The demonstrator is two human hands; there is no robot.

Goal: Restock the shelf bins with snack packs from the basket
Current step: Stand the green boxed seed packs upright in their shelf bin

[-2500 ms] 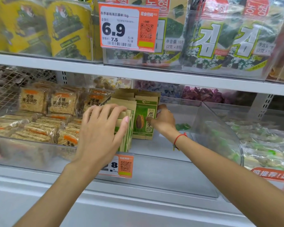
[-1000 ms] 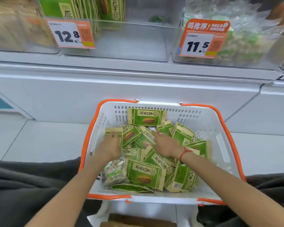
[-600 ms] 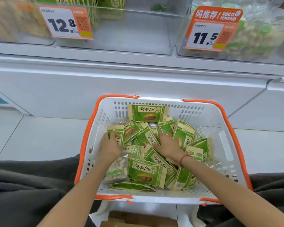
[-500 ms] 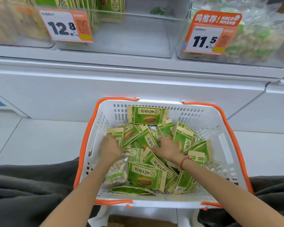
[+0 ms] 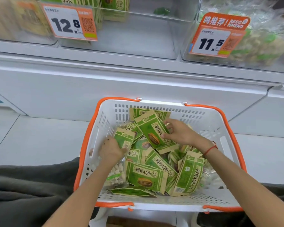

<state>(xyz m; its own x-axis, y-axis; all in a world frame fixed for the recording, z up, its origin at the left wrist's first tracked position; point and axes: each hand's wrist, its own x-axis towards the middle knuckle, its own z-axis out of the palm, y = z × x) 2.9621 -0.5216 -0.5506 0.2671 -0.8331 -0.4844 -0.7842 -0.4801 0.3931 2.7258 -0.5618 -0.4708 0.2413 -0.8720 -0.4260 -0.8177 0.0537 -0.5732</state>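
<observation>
A white basket (image 5: 210,122) with orange handles sits below me, holding several green sunflower-seed snack packs (image 5: 146,175). My right hand (image 5: 181,132) grips one green pack (image 5: 154,131) and holds it tilted above the pile. My left hand (image 5: 111,149) is closed on another green pack (image 5: 124,138) at the basket's left side. Above, a clear shelf bin (image 5: 138,35) with a 12.8 price tag (image 5: 69,23) holds a few upright green packs (image 5: 115,5) at its back left.
A neighbouring bin (image 5: 261,46) on the right carries an 11.5 tag and clear nut bags. A clear bag of white nuts (image 5: 116,175) lies in the basket under my left forearm. White cabinet front and tiled floor lie behind; dark cloth flanks the basket.
Both hands left the shelf bin and came down into the basket. In the last half second each closed on a green pack, and the right one lifted its pack off the pile.
</observation>
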